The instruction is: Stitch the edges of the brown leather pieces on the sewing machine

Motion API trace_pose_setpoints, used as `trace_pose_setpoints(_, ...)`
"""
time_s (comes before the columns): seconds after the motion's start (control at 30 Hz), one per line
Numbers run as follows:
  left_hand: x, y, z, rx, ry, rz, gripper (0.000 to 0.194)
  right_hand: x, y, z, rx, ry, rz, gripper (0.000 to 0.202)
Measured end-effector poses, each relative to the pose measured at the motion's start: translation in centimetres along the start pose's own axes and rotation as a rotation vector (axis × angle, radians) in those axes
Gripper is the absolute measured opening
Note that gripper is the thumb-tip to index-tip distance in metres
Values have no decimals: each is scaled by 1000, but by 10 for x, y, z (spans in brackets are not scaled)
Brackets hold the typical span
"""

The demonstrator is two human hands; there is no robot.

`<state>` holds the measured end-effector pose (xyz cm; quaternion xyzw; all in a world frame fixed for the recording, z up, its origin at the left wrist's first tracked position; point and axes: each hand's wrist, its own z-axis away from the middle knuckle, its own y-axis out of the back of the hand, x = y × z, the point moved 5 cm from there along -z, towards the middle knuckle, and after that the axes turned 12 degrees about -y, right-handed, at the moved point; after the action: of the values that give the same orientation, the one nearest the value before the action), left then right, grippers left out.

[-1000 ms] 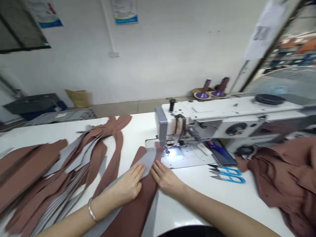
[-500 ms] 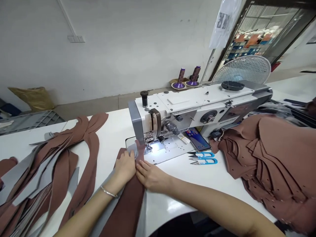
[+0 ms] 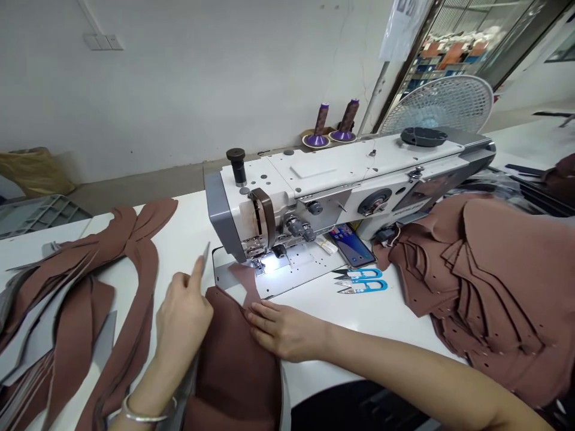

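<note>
My left hand point(image 3: 184, 314) is raised left of the sewing machine point(image 3: 291, 203), its index finger pointing up and its other fingers curled. A thin grey piece point(image 3: 206, 254) sticks up by that fingertip; its kind is unclear. My right hand point(image 3: 283, 329) lies at the right edge of a brown leather-like piece point(image 3: 238, 359), fingers curled onto it and thumb hidden. The piece has a pale grey backing. Its narrow brown end point(image 3: 246, 278) reaches to the lit presser foot point(image 3: 259, 266).
Brown and grey strips point(image 3: 121, 239) lie in a pile on the left. Blue-handled thread snips point(image 3: 363, 281) and a phone point(image 3: 353, 244) rest right of the needle area. Stacked brown panels point(image 3: 503, 287) cover the right side. Thread cones point(image 3: 321, 123) and a fan point(image 3: 444, 105) stand behind.
My left hand has lifted off the brown piece and moved left, with the grey piece at its fingertip. My right hand stays at the piece's edge. The camera view has shifted.
</note>
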<state>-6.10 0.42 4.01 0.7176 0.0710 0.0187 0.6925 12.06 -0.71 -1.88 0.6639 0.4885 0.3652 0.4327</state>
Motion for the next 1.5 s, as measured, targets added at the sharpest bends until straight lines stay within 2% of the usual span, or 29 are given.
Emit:
trace_pose_setpoints(0.13,34,-35,0,-349,-288,109,66,3,2,2,-21,35,-2,27)
trace_pose_setpoints(0.2,44,-47,0,-416,-318,144,65,6,3,1,-13,31,-20,26)
trace_pose_setpoints(0.3,49,-52,-7,-412,-325,164,61,9,0,-3,40,-32,-42,25)
trace_pose_setpoints(0.4,50,-50,-16,-375,-301,183,53,14,-9,-10,92,-138,-33,24)
trace_pose_setpoints(0.5,55,-48,-22,-334,-274,190,54,21,-17,-15,144,-178,-21,24)
trace_pose_setpoints(0.63,68,-48,-23,-335,-323,119,57,34,-20,-17,106,-153,-1,25)
trace_pose_setpoints(0.8,74,-50,-21,-271,-341,10,55,45,-14,-12,57,-79,-67,22)
trace_pose_setpoints(1.0,75,-57,-21,-185,-354,1,55,72,-19,-1,111,-397,-319,19)
trace_pose_setpoints(1.13,76,-58,-20,-146,-382,10,58,82,-23,4,66,-682,-229,25)
trace_pose_setpoints(1.23,75,-58,-18,-137,-384,19,59,90,-23,2,19,-869,-140,18)
trace_pose_setpoints(1.4,75,-57,-18,-152,-379,47,58,105,-27,-20,-64,-963,-70,14)
trace_pose_setpoints(1.5,76,-56,-19,-178,-381,69,58,107,-29,-27,-89,-936,-31,16)
